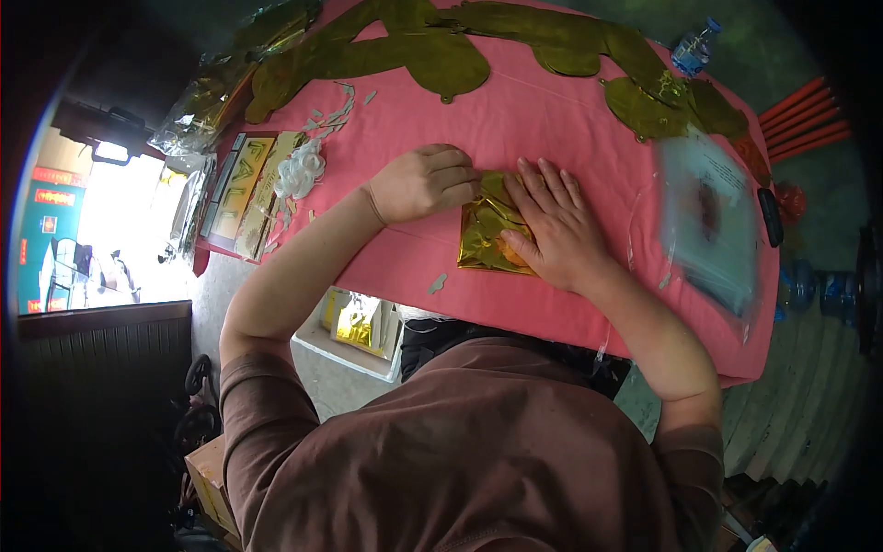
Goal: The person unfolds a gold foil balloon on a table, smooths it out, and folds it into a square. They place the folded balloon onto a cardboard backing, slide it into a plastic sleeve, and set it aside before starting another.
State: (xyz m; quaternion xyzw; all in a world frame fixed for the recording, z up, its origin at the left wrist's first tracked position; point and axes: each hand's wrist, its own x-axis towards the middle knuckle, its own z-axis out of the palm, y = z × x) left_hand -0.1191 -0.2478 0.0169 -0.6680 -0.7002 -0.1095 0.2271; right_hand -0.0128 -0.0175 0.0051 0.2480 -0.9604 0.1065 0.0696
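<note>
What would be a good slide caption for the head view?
A right hand spread over gold foil on a pink tablecloth, a curled left hand at the foil's edge.

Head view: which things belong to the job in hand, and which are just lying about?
Likely part of the job:
folded gold foil, under the right hand, beside the left hand
flat gold foil balloons
clear plastic bags
white ribbon bundle

Apparently just lying about:
plastic water bottle
red poles
cardboard box
</note>
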